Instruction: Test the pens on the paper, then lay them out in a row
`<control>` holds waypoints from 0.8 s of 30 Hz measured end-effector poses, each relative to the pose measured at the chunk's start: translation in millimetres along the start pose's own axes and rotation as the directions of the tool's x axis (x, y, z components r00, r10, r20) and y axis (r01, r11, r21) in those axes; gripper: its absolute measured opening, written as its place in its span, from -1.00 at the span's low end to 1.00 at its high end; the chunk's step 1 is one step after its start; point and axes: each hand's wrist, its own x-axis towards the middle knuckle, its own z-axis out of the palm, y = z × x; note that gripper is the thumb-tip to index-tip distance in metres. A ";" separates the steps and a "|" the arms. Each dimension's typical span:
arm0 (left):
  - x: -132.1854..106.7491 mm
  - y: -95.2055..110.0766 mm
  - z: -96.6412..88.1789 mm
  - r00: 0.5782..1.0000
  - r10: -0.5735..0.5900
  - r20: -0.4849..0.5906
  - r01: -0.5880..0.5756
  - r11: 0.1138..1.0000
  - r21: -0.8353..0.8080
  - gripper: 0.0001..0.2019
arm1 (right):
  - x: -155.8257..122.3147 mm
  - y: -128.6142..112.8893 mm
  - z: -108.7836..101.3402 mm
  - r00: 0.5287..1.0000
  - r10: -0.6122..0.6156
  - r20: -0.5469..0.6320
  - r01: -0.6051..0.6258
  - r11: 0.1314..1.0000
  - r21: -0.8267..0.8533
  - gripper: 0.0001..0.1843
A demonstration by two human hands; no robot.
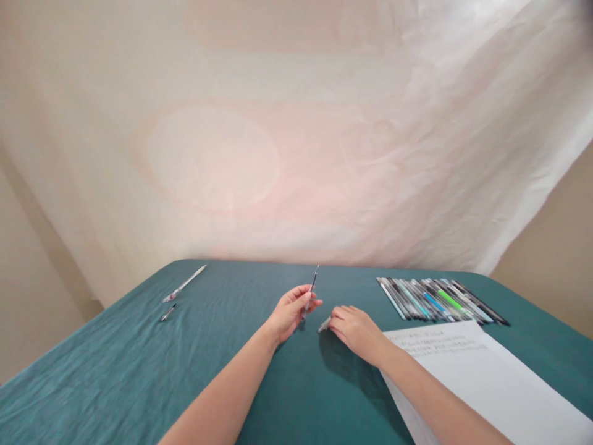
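Observation:
My left hand [291, 311] is closed on a thin pen [312, 285], holding it tilted upward with its tip pointing away from me. Just right of it, my right hand [354, 327] rests knuckles-up on the teal tablecloth [139, 371], fingers pinched on a small pale pen cap [324, 324] that pokes out to the left. The two hands are a short gap apart near the table's middle.
A row of several pens [440, 300] lies at the back right. A white sheet with lines of writing [472, 377] sits under my right forearm. A clear pen [184, 283] and a small dark cap [167, 313] lie at the back left. A pale cloth backdrop hangs behind.

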 end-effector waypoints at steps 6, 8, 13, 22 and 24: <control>-3.3 -2.2 3.5 0.997 -0.045 0.064 0.048 0.998 -0.045 -0.65 | 2.6 -0.7 8.0 1.000 0.014 0.025 -0.014 1.000 -0.008 -0.83; -4.1 -2.4 3.7 0.996 -0.057 0.073 0.061 0.996 -0.060 -0.66 | 2.8 -0.1 8.0 0.999 0.020 0.034 -0.020 1.000 -0.009 -0.84; -5.2 -2.5 3.0 0.995 -0.088 0.056 0.091 0.994 -0.056 -0.65 | 0.6 -1.0 2.1 0.994 0.043 0.104 -0.050 0.997 0.066 -0.84; -5.5 -1.4 2.5 0.990 -0.138 0.001 0.137 0.989 -0.058 -0.68 | -7.0 0.2 -8.9 0.983 0.111 0.150 -0.144 0.961 0.234 -0.83; -6.6 -0.6 4.5 0.989 -0.144 0.014 0.145 0.988 -0.046 -0.69 | -7.0 6.6 -16.3 0.985 0.115 0.130 -0.151 0.940 0.307 -0.82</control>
